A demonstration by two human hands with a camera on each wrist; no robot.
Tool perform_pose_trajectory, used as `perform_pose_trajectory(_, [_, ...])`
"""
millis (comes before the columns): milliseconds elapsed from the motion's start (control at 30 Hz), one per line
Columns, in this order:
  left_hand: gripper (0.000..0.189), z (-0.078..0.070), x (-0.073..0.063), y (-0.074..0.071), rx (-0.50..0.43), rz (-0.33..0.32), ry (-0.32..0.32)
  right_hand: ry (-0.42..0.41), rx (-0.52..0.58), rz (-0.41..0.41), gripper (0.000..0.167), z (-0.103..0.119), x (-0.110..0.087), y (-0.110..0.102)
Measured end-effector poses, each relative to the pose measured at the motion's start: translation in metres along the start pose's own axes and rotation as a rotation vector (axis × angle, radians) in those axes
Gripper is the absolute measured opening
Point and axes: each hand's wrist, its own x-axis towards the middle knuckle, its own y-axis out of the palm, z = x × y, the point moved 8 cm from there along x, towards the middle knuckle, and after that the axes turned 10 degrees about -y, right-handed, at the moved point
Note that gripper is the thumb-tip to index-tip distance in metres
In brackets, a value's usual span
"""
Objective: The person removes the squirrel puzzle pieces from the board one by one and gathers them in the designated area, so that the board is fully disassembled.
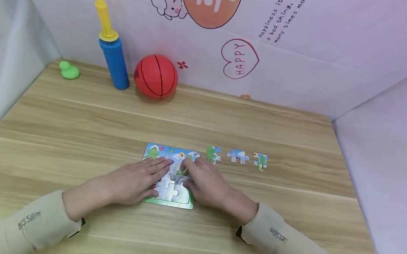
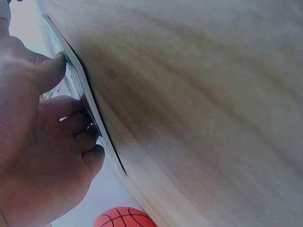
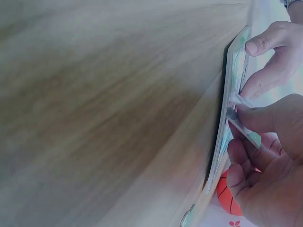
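A jigsaw puzzle in a shallow tray point(image 1: 169, 203), with a green lower border and a blue sky along the top, lies flat on the table. My left hand point(image 1: 137, 181) rests on its left part, fingers stretched over the pieces and the thumb near the lower edge. At the puzzle's right side, my right hand point(image 1: 208, 182) pinches a jigsaw piece point(image 3: 250, 135) between thumb and fingers. That piece is tilted in the right wrist view, its lower end right at the puzzle's surface. Both hands hide parts of the picture.
Three loose jigsaw pieces lie in a row right of the puzzle: one point(image 1: 213, 154), another point(image 1: 238, 156) and a third point(image 1: 261, 160). Along the back stand a red ball point(image 1: 156, 76), a blue and yellow hand pump point(image 1: 115, 62) and a green toy duck point(image 1: 69, 70). White printed cloth hangs behind.
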Motion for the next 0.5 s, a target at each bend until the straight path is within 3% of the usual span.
perform_pose_trajectory(233, [0.071,0.0005,0.0003,0.0007,-0.004,0.008,-0.005,-0.03,0.035,-0.022,0.016,0.0022,0.0004,-0.001])
perform_pose_trajectory(500, [0.07,0.0001,0.0005,0.0007,-0.002,-0.001,-0.001,-0.033,0.045,0.012,0.013,0.0064,0.0023,-0.0005])
